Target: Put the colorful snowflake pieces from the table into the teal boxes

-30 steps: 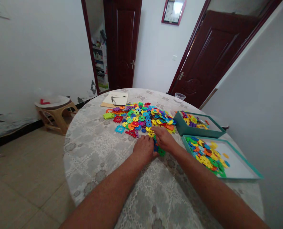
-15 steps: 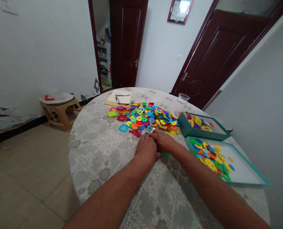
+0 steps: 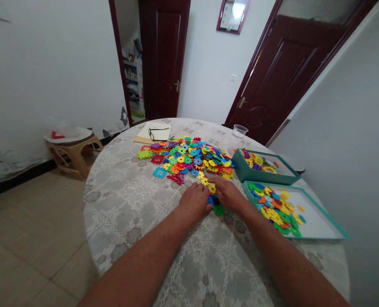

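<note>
Over the near side of a heap of colourful plastic gear-shaped pieces (image 3: 189, 160), my two hands lie close together on the table. My left hand (image 3: 194, 199) is closed, its thumb side against a blue gear-shaped piece (image 3: 212, 199). My right hand (image 3: 227, 194) curls in from the other side with its fingers bent; what its fingertips grip is hidden. Yellow gear-shaped pieces (image 3: 211, 189) show in the gap between the hands, running up toward the heap. A green gear-shaped piece (image 3: 219, 210) lies at the near end, below the blue one.
A green-rimmed shallow tray (image 3: 323, 213) with more pieces stands at the right, beside a deeper green box (image 3: 250, 170). Eyeglasses (image 3: 157, 134) rest on paper (image 3: 141, 134) at the back left. A clear plastic bowl (image 3: 240, 131) sits near the far edge. A stool (image 3: 70, 153) stands left of the table.
My hands have moved slightly apart, uncovering yellow pieces and more of the blue and green ones between them. The whole view has shifted a little.
</note>
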Demonstrator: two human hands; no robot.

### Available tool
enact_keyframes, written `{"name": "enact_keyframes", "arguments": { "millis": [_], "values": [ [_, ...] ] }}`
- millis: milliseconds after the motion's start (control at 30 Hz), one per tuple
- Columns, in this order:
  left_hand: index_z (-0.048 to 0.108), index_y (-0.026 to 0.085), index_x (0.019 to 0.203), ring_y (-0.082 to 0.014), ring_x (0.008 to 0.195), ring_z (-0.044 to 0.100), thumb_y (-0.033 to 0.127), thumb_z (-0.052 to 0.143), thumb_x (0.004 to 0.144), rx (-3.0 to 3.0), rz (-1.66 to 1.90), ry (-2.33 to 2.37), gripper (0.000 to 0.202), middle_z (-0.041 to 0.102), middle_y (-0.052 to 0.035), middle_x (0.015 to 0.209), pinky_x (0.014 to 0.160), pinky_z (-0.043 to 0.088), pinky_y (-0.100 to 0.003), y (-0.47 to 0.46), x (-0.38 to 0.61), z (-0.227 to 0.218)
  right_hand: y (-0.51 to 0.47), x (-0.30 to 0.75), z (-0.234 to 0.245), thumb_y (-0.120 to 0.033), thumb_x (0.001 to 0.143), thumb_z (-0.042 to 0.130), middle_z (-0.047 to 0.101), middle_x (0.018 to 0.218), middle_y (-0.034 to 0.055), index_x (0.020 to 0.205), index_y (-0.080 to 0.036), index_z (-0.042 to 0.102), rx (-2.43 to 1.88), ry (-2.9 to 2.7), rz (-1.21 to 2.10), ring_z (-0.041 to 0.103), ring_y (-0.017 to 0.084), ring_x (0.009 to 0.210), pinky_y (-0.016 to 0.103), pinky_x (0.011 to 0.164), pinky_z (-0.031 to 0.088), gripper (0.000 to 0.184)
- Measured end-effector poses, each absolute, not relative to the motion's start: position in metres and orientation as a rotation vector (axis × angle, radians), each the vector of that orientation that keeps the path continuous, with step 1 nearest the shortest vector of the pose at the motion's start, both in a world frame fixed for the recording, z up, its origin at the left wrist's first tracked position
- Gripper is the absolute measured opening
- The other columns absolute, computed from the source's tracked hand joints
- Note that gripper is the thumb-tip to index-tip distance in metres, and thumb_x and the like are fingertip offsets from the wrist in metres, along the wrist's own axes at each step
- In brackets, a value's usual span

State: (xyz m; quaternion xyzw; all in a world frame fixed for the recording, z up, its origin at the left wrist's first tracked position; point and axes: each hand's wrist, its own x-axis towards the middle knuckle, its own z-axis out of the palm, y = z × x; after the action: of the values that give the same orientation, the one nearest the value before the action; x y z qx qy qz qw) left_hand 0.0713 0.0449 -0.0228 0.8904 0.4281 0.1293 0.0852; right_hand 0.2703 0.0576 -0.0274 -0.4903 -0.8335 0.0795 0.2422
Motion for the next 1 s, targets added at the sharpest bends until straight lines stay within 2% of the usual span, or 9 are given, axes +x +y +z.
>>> {"name": "enact_keyframes", "arguments": {
  "millis": [167, 267, 433, 533, 600, 767, 933, 1000],
  "values": [
    [0.066, 0.009, 0.123, -0.0378, 0.119, 0.059, 0.053, 0.08, 0.079, 2.593, 0.397, 1.504, 0.064, 0.066, -0.0207, 0.122, 0.105, 0.048, -0.047, 0.04, 0.072, -0.021, 0.095, 0.246, -0.029, -0.002, 0.085, 0.047, 0.06, 0.15, 0.016, 0.145, -0.013, 0.059, -1.491, -2.354, 0.165, 0.057, 0.026, 0.138, 0.043, 0.118, 0.043, 0.063],
    [0.065, 0.007, 0.124, -0.0398, 0.121, 0.057, 0.058, 0.081, 0.075, 2.566, 0.401, 1.569, 0.073, 0.066, -0.0232, 0.124, 0.107, 0.045, -0.049, 0.041, 0.072, -0.023, 0.107, 0.233, -0.027, -0.005, 0.087, 0.053, 0.055, 0.154, 0.0141, 0.15, -0.017, 0.055, -1.576, -2.464, 0.147, 0.056, 0.026, 0.139, 0.04, 0.117, 0.043, 0.064],
    [0.065, 0.006, 0.124, -0.0396, 0.118, 0.058, 0.06, 0.081, 0.074, 2.574, 0.411, 1.579, 0.075, 0.067, -0.0242, 0.122, 0.105, 0.045, -0.049, 0.044, 0.072, -0.026, 0.098, 0.234, -0.021, -0.008, 0.092, 0.051, 0.063, 0.137, 0.0147, 0.139, -0.016, 0.063, -1.541, -2.598, 0.122, 0.059, 0.024, 0.129, 0.033, 0.108, 0.047, 0.048],
    [0.062, 0.008, 0.127, -0.0387, 0.118, 0.058, 0.058, 0.082, 0.073, 2.562, 0.448, 1.55, 0.076, 0.067, -0.0219, 0.123, 0.105, 0.045, -0.049, 0.044, 0.072, -0.025, 0.08, 0.245, -0.019, -0.009, 0.093, 0.051, 0.064, 0.13, 0.014, 0.133, -0.016, 0.065, -1.546, -2.588, 0.138, 0.061, 0.022, 0.123, 0.032, 0.106, 0.047, 0.043],
    [0.061, 0.011, 0.13, -0.0375, 0.119, 0.058, 0.055, 0.082, 0.075, 2.564, 0.47, 1.484, 0.074, 0.066, -0.0196, 0.125, 0.105, 0.045, -0.048, 0.044, 0.071, -0.025, 0.067, 0.254, -0.018, -0.008, 0.092, 0.052, 0.064, 0.129, 0.0134, 0.131, -0.017, 0.065, -1.547, -2.567, 0.177, 0.061, 0.022, 0.121, 0.033, 0.107, 0.046, 0.042],
    [0.064, 0.016, 0.122, -0.0335, 0.12, 0.058, 0.043, 0.076, 0.084, 2.659, 0.472, 1.25, 0.049, 0.068, -0.0153, 0.122, 0.106, 0.046, -0.045, 0.047, 0.071, -0.029, 0.033, 0.278, -0.013, -0.009, 0.091, 0.052, 0.067, 0.122, 0.0111, 0.124, -0.019, 0.067, -1.415, -2.465, 0.342, 0.062, 0.023, 0.116, 0.039, 0.106, 0.048, 0.038],
    [0.065, 0.02, 0.121, -0.0308, 0.118, 0.059, 0.038, 0.074, 0.086, 2.704, 0.476, 1.081, 0.041, 0.068, -0.0115, 0.12, 0.106, 0.047, -0.045, 0.048, 0.073, -0.032, 0.0, 0.303, -0.006, -0.022, 0.098, 0.053, 0.067, 0.128, 0.0112, 0.127, -0.022, 0.066, -1.493, -2.204, 0.389, 0.062, 0.025, 0.122, 0.044, 0.11, 0.047, 0.032],
    [0.065, 0.02, 0.125, -0.0304, 0.118, 0.059, 0.037, 0.073, 0.087, 2.689, 0.476, 1.064, 0.042, 0.068, -0.0116, 0.122, 0.105, 0.047, -0.045, 0.048, 0.073, -0.031, -0.01, 0.311, -0.003, -0.03, 0.097, 0.06, 0.064, 0.135, 0.0129, 0.134, -0.021, 0.063, -1.611, -2.164, 0.434, 0.06, 0.028, 0.127, 0.046, 0.113, 0.045, 0.039]
  ]
}}
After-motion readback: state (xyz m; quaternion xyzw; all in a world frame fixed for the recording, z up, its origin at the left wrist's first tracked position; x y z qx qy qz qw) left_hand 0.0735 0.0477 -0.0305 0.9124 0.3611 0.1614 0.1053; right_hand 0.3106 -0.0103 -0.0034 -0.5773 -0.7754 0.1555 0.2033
